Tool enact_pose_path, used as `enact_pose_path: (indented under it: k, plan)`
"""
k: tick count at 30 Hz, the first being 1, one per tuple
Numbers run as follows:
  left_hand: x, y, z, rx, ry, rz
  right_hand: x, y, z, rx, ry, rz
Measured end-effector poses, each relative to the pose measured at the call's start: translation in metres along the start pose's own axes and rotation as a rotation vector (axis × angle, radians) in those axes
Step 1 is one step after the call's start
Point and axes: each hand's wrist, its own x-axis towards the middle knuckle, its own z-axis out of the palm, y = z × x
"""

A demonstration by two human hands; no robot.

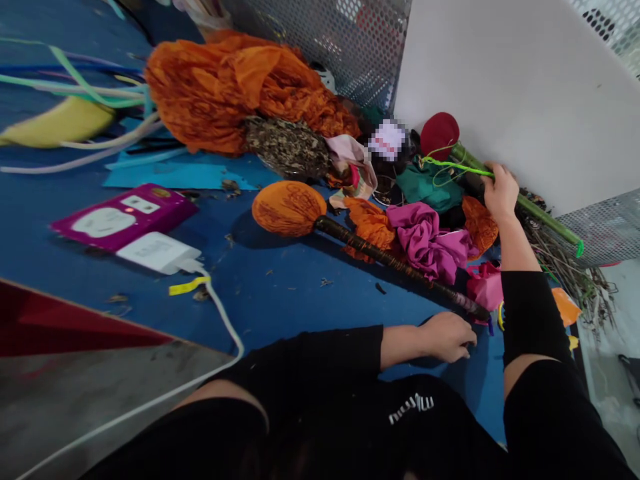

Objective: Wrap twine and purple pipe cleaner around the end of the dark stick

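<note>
The fingers of the right hand (501, 190) bend over a long green stick with a rounded dark-red head (545, 218); they meet it near the middle, but whether they are clamped on it cannot be told. A bright green cord (465, 165) runs from its head end to the fingertips. The stick lies slantwise before a white panel (500, 80), its long axis running from upper left to lower right, head end upper left. The left hand (447, 335) lies low over the blue table (295, 287), its fingers loosely curled; whether they touch one another cannot be told. Just beyond it ends a dark brown stick with a rounded orange cloth head (383, 256), almost parallel to the green one, its head also pointing left. That makes two headed sticks. Between them lie one crumpled magenta cloth (425, 243), one teal cloth (430, 187) and two small orange cloths (370, 227). Dry brown twigs (565, 273) spread below the green stick's lower end. Farther left are one big crumpled orange cloth bundle (240, 87), one purple-and-white power socket (125, 217), one white charger (157, 253) with a white cable (227, 320), and one yellow banana-shaped object (60, 123).
</note>
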Motion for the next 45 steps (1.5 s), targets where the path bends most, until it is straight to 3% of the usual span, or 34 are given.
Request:
enact_pose_path:
  k: [7,11,15,20,26,31,36,41,45]
  plan:
    - [-0.005,-0.003,-0.003,-0.036,-0.008,0.006,-0.068,-0.025,-0.02,0.167,-0.082,-0.16]
    - [-0.009,-0.003,-0.007,-0.041,-0.026,-0.009,-0.116,-0.049,-0.008,0.19,-0.212,-0.206]
    - [-0.013,-0.003,-0.009,-0.046,-0.044,-0.028,-0.138,-0.06,0.013,0.22,-0.283,-0.203]
    - [-0.018,-0.003,-0.011,-0.052,-0.064,-0.042,-0.142,-0.061,0.01,0.192,-0.375,-0.245]
    - [-0.024,-0.005,-0.011,-0.068,-0.099,-0.049,-0.143,-0.051,-0.022,0.13,-0.216,-0.169]
    - [-0.026,-0.008,-0.008,-0.095,-0.097,-0.052,-0.093,-0.006,-0.013,0.043,-0.084,-0.013]
    - [-0.029,-0.01,-0.006,-0.119,-0.078,-0.046,-0.05,0.026,0.004,-0.144,-0.261,-0.077]
    - [-0.033,-0.012,-0.005,-0.142,-0.079,-0.039,-0.076,0.011,0.012,-0.148,-0.219,0.026]
    - [-0.036,-0.013,-0.006,-0.156,-0.084,-0.056,-0.113,-0.004,0.017,-0.062,-0.335,0.033]
